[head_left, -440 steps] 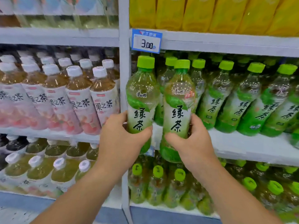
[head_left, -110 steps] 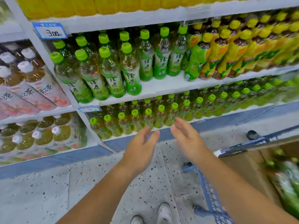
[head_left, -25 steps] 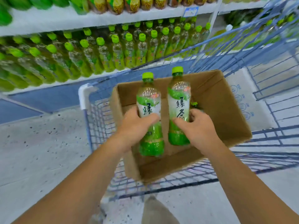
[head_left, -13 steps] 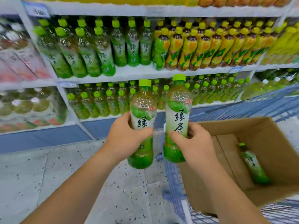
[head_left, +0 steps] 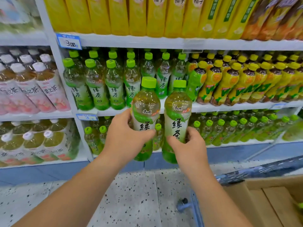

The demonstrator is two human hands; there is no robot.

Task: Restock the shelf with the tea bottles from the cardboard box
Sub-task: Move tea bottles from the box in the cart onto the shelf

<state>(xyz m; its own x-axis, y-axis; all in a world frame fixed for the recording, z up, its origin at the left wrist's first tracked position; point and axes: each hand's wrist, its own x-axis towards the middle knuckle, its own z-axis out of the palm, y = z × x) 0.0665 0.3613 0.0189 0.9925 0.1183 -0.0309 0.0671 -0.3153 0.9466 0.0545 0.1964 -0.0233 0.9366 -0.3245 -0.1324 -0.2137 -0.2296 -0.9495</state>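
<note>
I hold two green tea bottles upright in front of the shelf. My left hand (head_left: pixel 126 136) grips the left bottle (head_left: pixel 145 105) around its label. My right hand (head_left: pixel 191 148) grips the right bottle (head_left: pixel 177 110) at its lower half. Both have lime-green caps. Behind them the middle shelf (head_left: pixel 213 107) carries rows of the same green tea bottles (head_left: pixel 96 86), with a gap at its front edge just behind the held bottles. A corner of the cardboard box (head_left: pixel 268 200) shows at the bottom right.
Yellow-capped bottles (head_left: pixel 232 82) fill the shelf's right side and pink-labelled tea (head_left: pixel 32 89) the left bay. Small green bottles (head_left: pixel 229 128) line the lower shelf. A blue cart rim (head_left: pixel 255 174) lies beside the box, above speckled floor (head_left: pixel 131 202).
Both hands have carried the two bottles up and toward the middle shelf. My view has swung left and upward, so the box has slid to the bottom right corner.
</note>
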